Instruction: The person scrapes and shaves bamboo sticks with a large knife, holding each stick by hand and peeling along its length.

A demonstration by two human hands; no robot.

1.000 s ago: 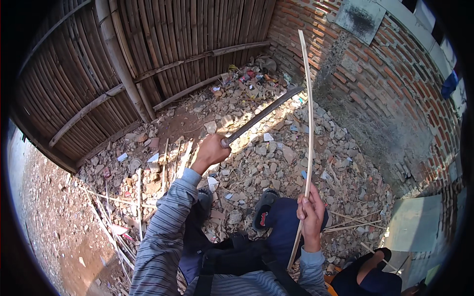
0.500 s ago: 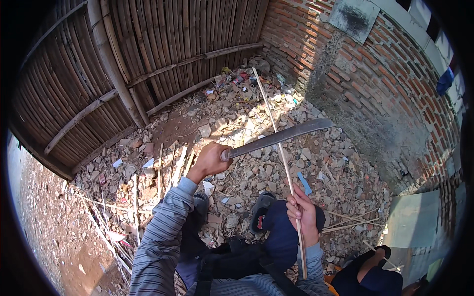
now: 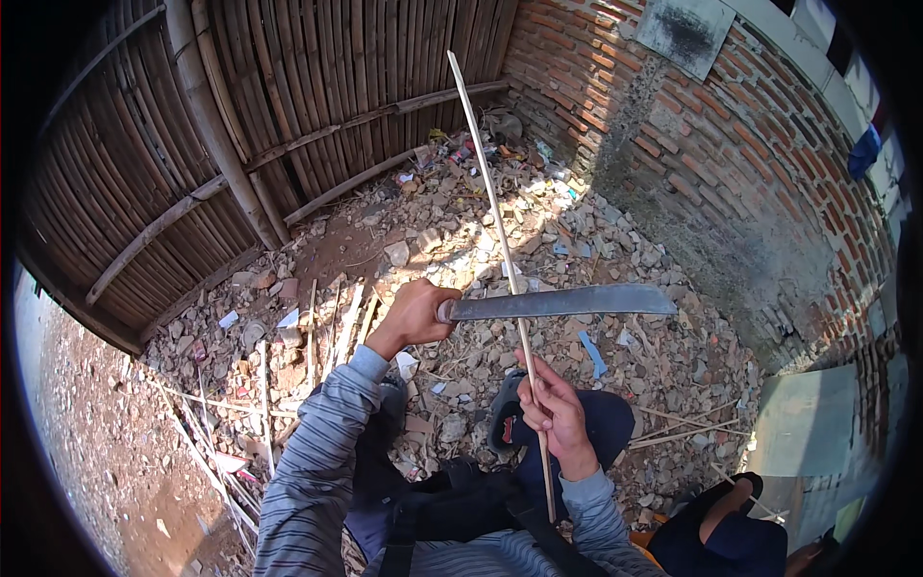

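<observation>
My left hand [image 3: 420, 314] is wrapped round the handle of a machete [image 3: 567, 303], whose long dark blade points to the right. A thin pale bamboo strip [image 3: 491, 192] runs from near my lap up toward the far fence, and the blade lies across it above my right hand. My right hand [image 3: 555, 409] grips the strip in its lower part, over my right knee. The machete's blade hides a short piece of the strip where they cross; whether they touch I cannot tell.
Stony rubble [image 3: 452, 337] with litter covers the ground. More pale strips [image 3: 346, 322] lie at left, others [image 3: 683, 433] at right. A bamboo fence [image 3: 317, 77] and a brick wall [image 3: 711, 163] enclose the far side. Another person's knee [image 3: 740, 539] shows at lower right.
The bamboo strip has shifted up and to the left, its far end now against the fence. My right hand rose leftward with it. The machete blade swung down at its tip.
</observation>
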